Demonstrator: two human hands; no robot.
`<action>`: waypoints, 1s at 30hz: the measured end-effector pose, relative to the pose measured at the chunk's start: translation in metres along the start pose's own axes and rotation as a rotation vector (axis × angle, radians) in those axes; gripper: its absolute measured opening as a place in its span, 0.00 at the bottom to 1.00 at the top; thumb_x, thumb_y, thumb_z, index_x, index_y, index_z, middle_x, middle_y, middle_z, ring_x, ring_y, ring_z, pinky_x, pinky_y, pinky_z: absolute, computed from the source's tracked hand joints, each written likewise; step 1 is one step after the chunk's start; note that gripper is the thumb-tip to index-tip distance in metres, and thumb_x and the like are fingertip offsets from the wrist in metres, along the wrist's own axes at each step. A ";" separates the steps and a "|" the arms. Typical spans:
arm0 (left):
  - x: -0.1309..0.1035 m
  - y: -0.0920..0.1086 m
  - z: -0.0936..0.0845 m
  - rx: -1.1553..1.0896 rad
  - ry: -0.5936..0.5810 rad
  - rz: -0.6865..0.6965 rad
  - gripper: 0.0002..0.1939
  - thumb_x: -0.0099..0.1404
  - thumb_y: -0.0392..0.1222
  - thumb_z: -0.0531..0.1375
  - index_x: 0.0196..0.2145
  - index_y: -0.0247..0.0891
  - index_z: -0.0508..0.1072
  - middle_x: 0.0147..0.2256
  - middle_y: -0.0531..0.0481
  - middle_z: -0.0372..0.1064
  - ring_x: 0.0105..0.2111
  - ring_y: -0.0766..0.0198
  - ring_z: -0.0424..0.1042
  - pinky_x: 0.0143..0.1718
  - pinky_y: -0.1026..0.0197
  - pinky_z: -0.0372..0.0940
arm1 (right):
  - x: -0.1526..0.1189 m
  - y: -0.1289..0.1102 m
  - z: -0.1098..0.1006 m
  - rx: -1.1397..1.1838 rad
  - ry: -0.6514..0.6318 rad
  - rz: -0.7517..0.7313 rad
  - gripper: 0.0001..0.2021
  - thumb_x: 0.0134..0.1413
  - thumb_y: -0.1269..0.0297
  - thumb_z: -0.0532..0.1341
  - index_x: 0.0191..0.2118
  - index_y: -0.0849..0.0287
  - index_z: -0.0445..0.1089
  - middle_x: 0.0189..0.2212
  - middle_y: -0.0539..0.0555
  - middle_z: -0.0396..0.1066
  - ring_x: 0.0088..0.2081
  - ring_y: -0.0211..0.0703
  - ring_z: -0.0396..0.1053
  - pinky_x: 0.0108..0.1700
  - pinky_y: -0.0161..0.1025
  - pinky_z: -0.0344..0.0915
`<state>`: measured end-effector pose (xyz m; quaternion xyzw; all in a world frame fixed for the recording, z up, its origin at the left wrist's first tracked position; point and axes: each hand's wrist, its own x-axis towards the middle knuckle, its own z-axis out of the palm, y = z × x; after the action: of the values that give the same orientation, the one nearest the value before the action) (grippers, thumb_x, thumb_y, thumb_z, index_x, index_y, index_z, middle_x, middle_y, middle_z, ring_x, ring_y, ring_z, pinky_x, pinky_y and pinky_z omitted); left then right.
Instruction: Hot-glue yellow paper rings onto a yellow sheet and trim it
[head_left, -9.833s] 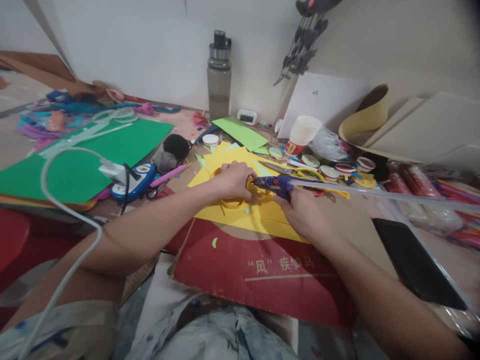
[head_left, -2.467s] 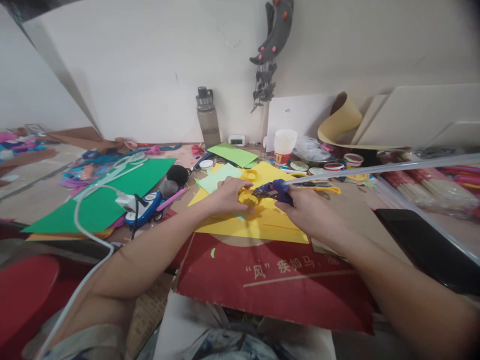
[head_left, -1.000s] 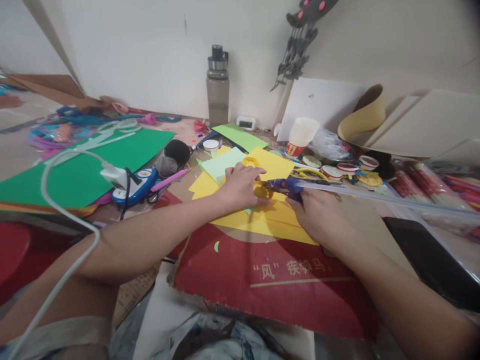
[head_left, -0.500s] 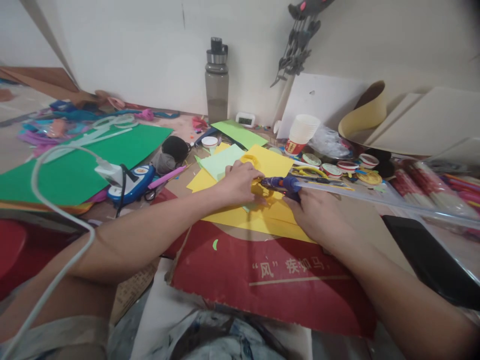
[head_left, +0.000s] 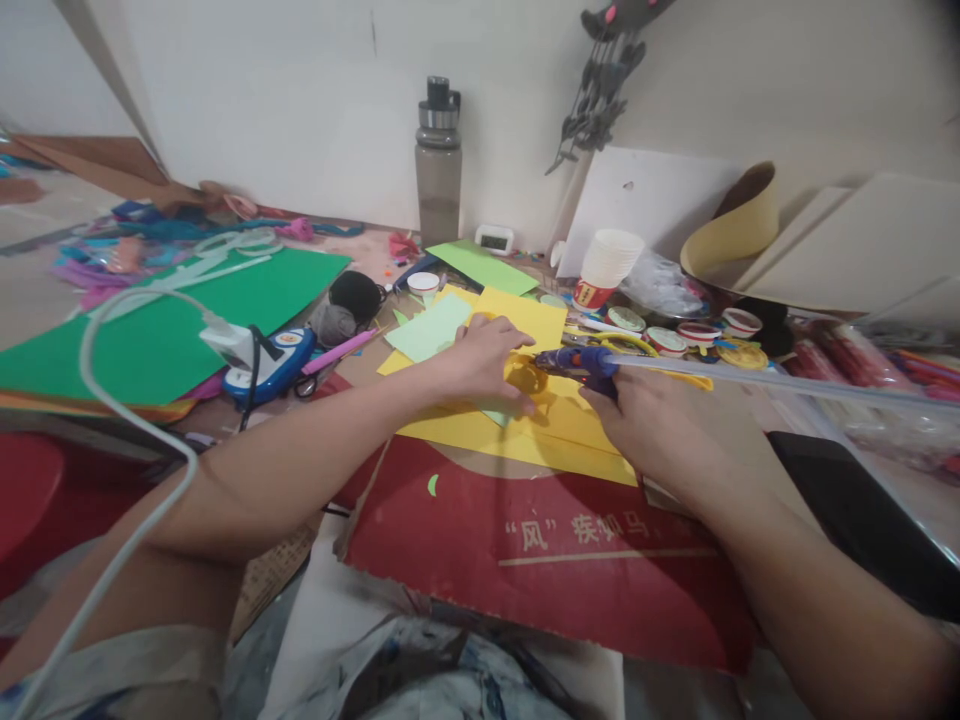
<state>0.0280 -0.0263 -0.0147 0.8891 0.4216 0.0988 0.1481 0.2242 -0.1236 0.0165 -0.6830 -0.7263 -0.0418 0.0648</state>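
My right hand (head_left: 637, 415) is wrapped round a blue glue gun (head_left: 574, 362), whose tip points left; a long clear stick runs out of its back to the right. Just left of the tip, my left hand (head_left: 491, 365) curves its thumb and fingers around a small yellow paper piece (head_left: 527, 374). Whether the fingers touch this piece is hard to tell. Beneath both hands lie yellow paper sheets (head_left: 592, 455) on a red and brown cardboard (head_left: 465, 530). A pale green sheet (head_left: 429, 328) lies partly under my left hand.
Behind stand a grey bottle (head_left: 439, 175) and stacked paper cups (head_left: 606, 268). Small lidded tubs (head_left: 666, 341) are at the right, near a black phone (head_left: 855, 510). On the left are a green sheet (head_left: 285, 280), a blue-and-white power strip (head_left: 274, 365) and a white cable (head_left: 139, 425).
The glue gun and my right hand have shifted slightly right. My left hand's fingers have spread wider around the yellow piece. The pale green sheet has moved left.
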 end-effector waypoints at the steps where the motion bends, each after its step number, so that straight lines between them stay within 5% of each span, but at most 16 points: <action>1: 0.001 -0.002 -0.001 -0.003 -0.012 0.027 0.44 0.47 0.61 0.70 0.60 0.45 0.69 0.55 0.43 0.65 0.56 0.42 0.58 0.53 0.48 0.57 | 0.000 0.000 0.000 0.004 0.002 0.000 0.13 0.64 0.63 0.55 0.47 0.60 0.74 0.42 0.64 0.78 0.46 0.57 0.75 0.46 0.45 0.67; 7: 0.006 -0.010 0.001 0.006 -0.013 0.121 0.30 0.50 0.61 0.70 0.49 0.47 0.77 0.51 0.46 0.69 0.53 0.45 0.61 0.54 0.47 0.56 | 0.002 0.003 0.013 0.029 -0.003 -0.020 0.15 0.64 0.64 0.54 0.49 0.63 0.73 0.44 0.65 0.78 0.48 0.58 0.75 0.48 0.46 0.68; 14: 0.010 -0.005 0.000 0.001 -0.023 0.098 0.26 0.49 0.56 0.71 0.44 0.43 0.79 0.48 0.44 0.70 0.49 0.46 0.65 0.52 0.48 0.57 | 0.005 0.004 0.027 0.081 -0.002 -0.058 0.16 0.67 0.61 0.52 0.51 0.62 0.72 0.44 0.65 0.78 0.47 0.57 0.75 0.45 0.44 0.67; 24: 0.011 -0.006 0.001 0.020 -0.035 0.066 0.33 0.49 0.61 0.69 0.51 0.45 0.77 0.48 0.45 0.71 0.52 0.45 0.62 0.48 0.51 0.54 | -0.010 -0.016 -0.015 -0.119 -0.025 -0.024 0.15 0.65 0.63 0.54 0.49 0.61 0.74 0.41 0.65 0.79 0.43 0.56 0.76 0.43 0.44 0.66; 30: 0.009 -0.002 -0.001 0.024 -0.048 0.034 0.32 0.50 0.55 0.70 0.52 0.43 0.75 0.50 0.44 0.72 0.53 0.46 0.62 0.48 0.52 0.55 | -0.002 -0.001 0.024 0.003 0.115 -0.096 0.17 0.65 0.61 0.52 0.51 0.61 0.73 0.42 0.64 0.78 0.42 0.56 0.75 0.42 0.45 0.66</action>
<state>0.0316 -0.0175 -0.0139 0.9000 0.4039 0.0750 0.1457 0.2227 -0.1220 -0.0075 -0.6438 -0.7534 -0.0828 0.1053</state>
